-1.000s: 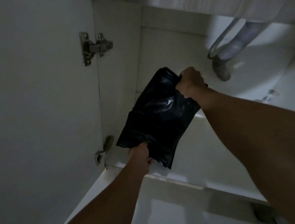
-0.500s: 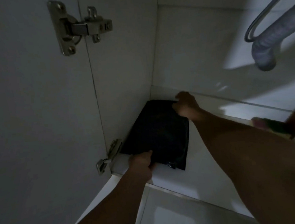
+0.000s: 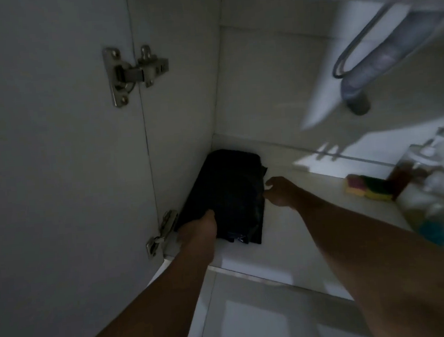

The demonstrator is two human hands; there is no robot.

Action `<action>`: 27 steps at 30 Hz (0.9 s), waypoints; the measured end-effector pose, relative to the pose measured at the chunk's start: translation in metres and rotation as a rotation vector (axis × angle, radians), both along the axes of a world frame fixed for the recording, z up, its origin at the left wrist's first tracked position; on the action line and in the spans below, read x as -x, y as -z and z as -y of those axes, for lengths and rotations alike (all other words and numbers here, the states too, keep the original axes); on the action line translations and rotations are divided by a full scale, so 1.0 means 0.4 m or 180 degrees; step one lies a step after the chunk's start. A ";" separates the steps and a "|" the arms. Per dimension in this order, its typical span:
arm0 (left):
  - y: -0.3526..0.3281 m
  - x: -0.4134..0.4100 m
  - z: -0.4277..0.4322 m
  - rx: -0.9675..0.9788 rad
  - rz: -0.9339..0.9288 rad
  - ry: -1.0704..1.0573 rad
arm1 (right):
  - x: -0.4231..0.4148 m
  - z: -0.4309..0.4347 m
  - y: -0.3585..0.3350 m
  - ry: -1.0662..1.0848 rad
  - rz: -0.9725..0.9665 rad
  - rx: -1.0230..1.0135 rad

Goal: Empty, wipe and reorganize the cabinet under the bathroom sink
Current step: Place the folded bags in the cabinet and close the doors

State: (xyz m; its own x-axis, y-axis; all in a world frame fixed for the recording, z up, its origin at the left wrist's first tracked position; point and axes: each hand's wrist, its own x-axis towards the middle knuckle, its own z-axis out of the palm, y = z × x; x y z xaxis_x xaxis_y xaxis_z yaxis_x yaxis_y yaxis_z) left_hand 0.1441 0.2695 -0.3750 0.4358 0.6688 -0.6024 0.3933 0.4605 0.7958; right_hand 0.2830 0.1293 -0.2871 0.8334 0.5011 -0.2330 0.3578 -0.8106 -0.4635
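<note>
The left hand (image 3: pixel 199 228) sits on the near corner of the flat black bag (image 3: pixel 228 191), its grip too dark to judge, while the right hand (image 3: pixel 281 193), fingers loosely spread and holding nothing, is at the bag's right edge.

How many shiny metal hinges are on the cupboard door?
2. The upper hinge is high up on the left; the lower hinge is low down, just left of the left hand. More could lie outside the view.

Dim and grey: the cabinet door (image 3: pixel 57 181) stands in shade, a hard white patch lights the cabinet floor (image 3: pixel 317 176) at right, and the drain pipe (image 3: pixel 382 65) and sponge (image 3: pixel 368 187) smear with blur.
</note>
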 end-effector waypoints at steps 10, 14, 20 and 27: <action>-0.421 0.031 0.408 -0.2451 0.0488 0.2424 | 0.280 0.571 -0.270 0.1256 0.1226 -0.0066; -0.594 0.053 0.695 -0.2984 0.1056 0.3179 | 0.446 0.876 -0.387 0.1898 0.1797 0.0024; -0.764 0.100 1.086 -0.3676 0.1985 0.4107 | 0.679 1.223 -0.563 0.2666 0.2720 0.0659; -0.908 0.185 1.406 -0.4296 0.3057 0.4376 | 0.868 1.438 -0.696 0.3099 0.3638 0.1301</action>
State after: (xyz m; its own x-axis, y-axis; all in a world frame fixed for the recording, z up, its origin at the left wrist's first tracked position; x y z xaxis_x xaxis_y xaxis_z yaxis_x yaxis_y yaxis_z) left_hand 0.0701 -0.2930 -0.0117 0.6911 -0.5332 0.4879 -0.7209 -0.5568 0.4126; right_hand -0.0643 -0.4460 -0.0087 0.6112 -0.2559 0.7489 -0.3663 -0.9303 -0.0190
